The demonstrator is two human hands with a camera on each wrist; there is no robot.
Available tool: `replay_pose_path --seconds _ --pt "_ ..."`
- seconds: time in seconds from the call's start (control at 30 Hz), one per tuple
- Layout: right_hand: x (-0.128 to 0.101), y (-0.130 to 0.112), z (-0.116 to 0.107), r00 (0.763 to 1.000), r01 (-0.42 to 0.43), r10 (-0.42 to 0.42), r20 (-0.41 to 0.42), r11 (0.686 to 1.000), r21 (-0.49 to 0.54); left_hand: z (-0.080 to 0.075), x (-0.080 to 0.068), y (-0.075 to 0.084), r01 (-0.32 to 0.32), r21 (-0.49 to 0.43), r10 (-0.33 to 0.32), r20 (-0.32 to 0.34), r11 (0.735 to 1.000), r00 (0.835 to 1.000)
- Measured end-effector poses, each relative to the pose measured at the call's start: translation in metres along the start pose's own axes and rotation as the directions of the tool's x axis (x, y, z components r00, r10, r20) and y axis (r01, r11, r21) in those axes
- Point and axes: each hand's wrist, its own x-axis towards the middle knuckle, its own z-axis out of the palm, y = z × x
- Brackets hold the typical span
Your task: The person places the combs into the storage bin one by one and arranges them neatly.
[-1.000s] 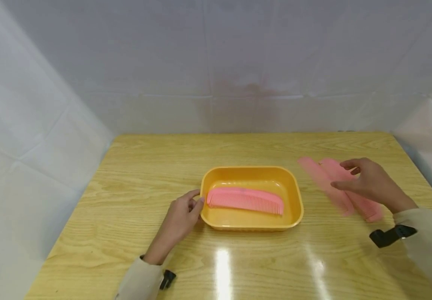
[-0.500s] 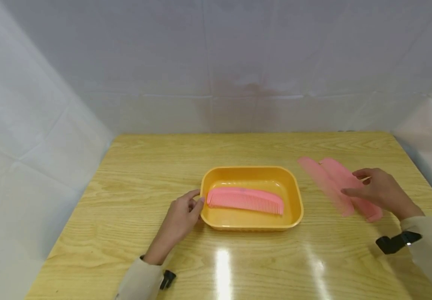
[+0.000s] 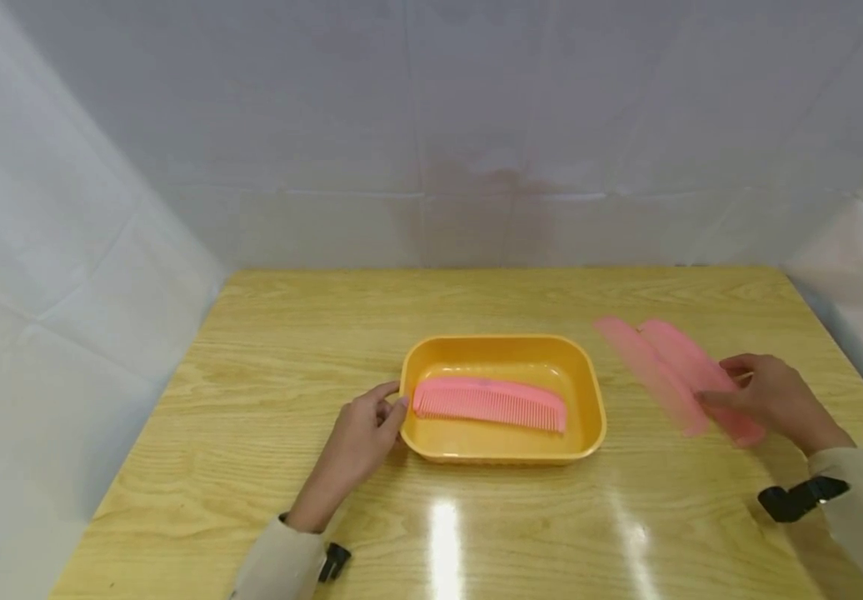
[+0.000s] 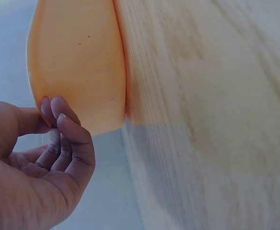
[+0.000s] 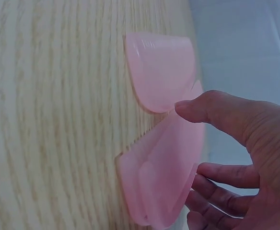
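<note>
Head view: your left hand (image 3: 360, 437) pinches the left rim of the yellow tray (image 3: 585, 392) at table centre; one pink comb (image 3: 488, 402) lies inside it. Your right hand (image 3: 772, 398) rests over two pink combs (image 3: 664, 367) on the table (image 3: 266, 350), well right of the tray.

Left wrist view: fingertips (image 4: 58, 108) press the tray's wall (image 4: 77, 57).

Right wrist view: your fingers (image 5: 216, 108) are spread wide around the stacked combs (image 5: 161, 72), thumb touching; I cannot tell whether they are gripped.

Staged recording booth: wooden table (image 3: 266, 350) enclosed by white sheeting (image 3: 431, 125).
</note>
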Motion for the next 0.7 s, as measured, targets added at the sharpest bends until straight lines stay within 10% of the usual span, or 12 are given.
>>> replay_pose_path --seconds 0.7 --pt "-0.0011 0.0038 0.0017 0.999 -0.031 0.031 -0.006 0.999 -0.006 0.0004 0.0013 -0.0016 -0.003 0.004 0.003 0.001 1.000 1.000"
